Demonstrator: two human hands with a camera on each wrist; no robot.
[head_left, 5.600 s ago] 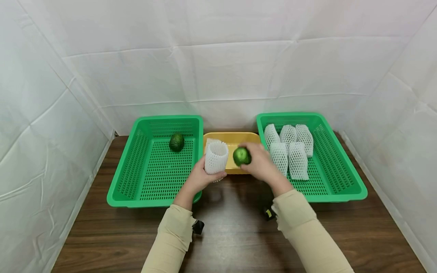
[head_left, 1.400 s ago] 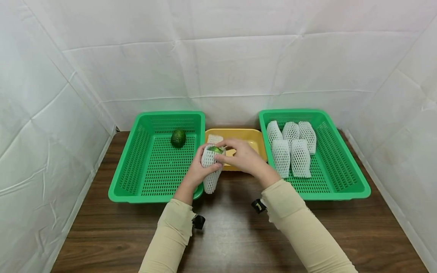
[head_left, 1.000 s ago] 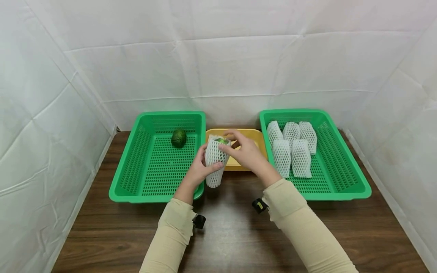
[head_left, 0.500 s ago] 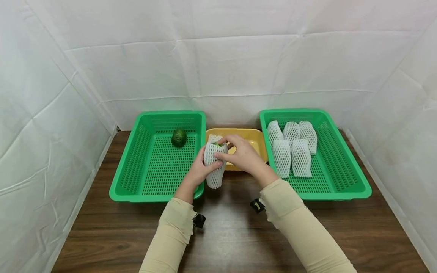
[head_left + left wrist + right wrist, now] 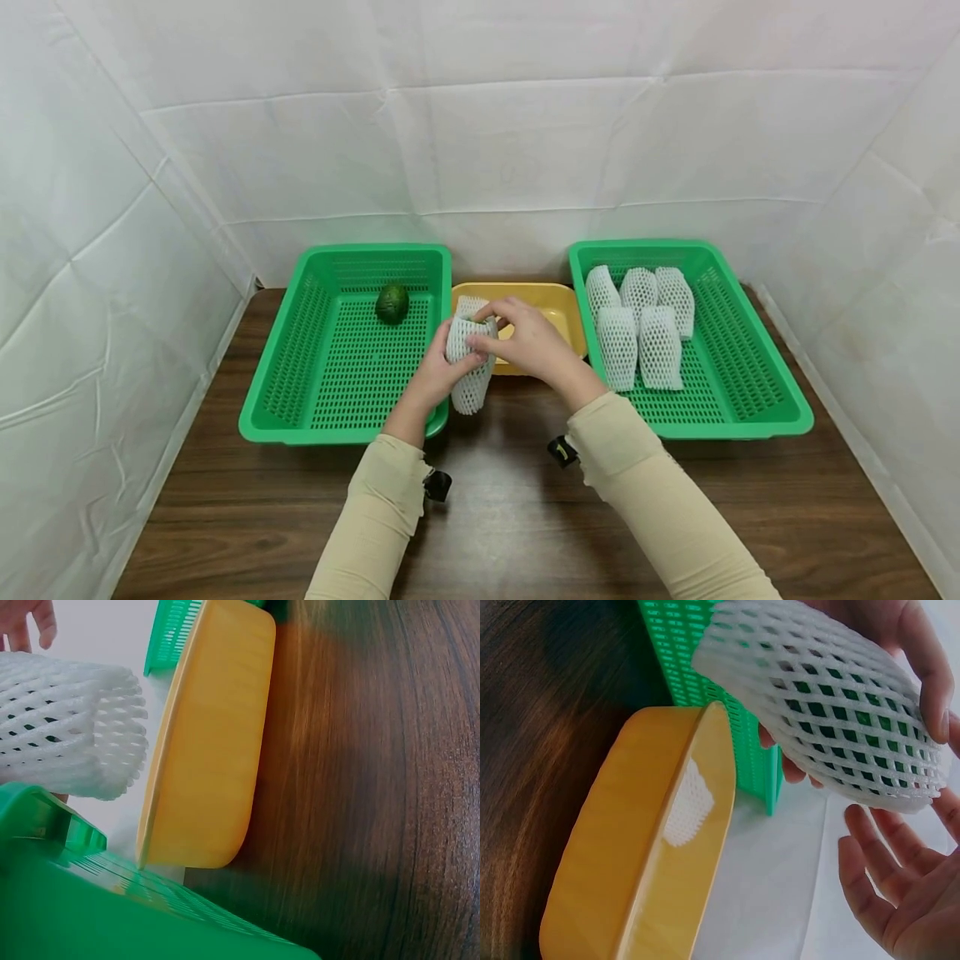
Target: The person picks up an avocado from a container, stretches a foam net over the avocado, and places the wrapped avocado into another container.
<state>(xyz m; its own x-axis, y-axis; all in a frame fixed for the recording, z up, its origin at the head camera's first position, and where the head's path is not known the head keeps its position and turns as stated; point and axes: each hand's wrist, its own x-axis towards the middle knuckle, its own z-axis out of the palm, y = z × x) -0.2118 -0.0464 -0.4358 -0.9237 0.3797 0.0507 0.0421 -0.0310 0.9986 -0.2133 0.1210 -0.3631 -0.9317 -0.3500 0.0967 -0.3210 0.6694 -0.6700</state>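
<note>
My left hand [image 5: 435, 373] grips a white foam net sleeve [image 5: 471, 387] in front of the yellow tray, its thumb pressed across the side. Inside the sleeve sits a dark green avocado [image 5: 859, 720], showing through the mesh in the right wrist view; in the head view only a sliver of green shows at the mouth. My right hand [image 5: 536, 343] pinches the sleeve's upper rim between thumb and index finger, the other fingers held off it. In the left wrist view the sleeve's lower end [image 5: 120, 731] hangs free.
Another avocado [image 5: 392, 303] lies in the left green basket [image 5: 258, 392]. A foam sleeve [image 5: 690, 806] lies in the yellow tray [image 5: 615, 840] between the baskets. The right green basket [image 5: 776, 375] holds several filled sleeves [image 5: 660, 350]. White cloth walls surround the wooden table [image 5: 495, 533].
Over these seconds my right hand brought the avocado from above the tray to the sleeve. The avocado has sunk deeper into it, and the right fingers have shifted along the sleeve's rim.
</note>
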